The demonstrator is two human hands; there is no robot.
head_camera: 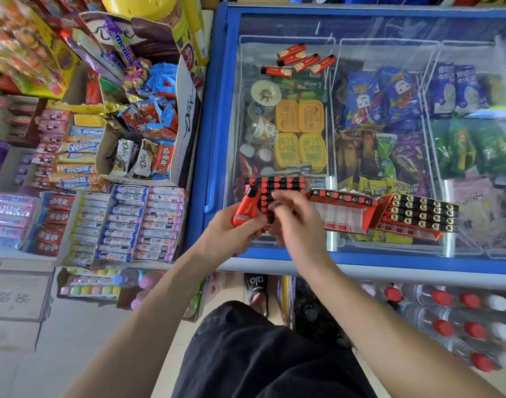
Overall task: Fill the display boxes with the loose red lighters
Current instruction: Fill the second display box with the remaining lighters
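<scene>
The person stands at a glass-topped freezer [217,139], apparently midway through loading one display box. The left hand [231,231] is curled round a red lighter [244,208], held upright with its black cap on top, just left of the nearest display box [274,186], whose slots already show rows of black-capped lighters. The right hand [295,219] hovers over that box with fingers bent and blurred; whether it pinches anything cannot be told. The next move likely calls for passing the held lighter across and seating it cap-up in a free slot, though the hands hide which slots are free. Two more display boxes [343,211] [418,214] lie to the right on the glass surface, the middle one looking only partly filled. Five loose red lighters [299,61] lie well apart at the far end of the lid.
</scene>
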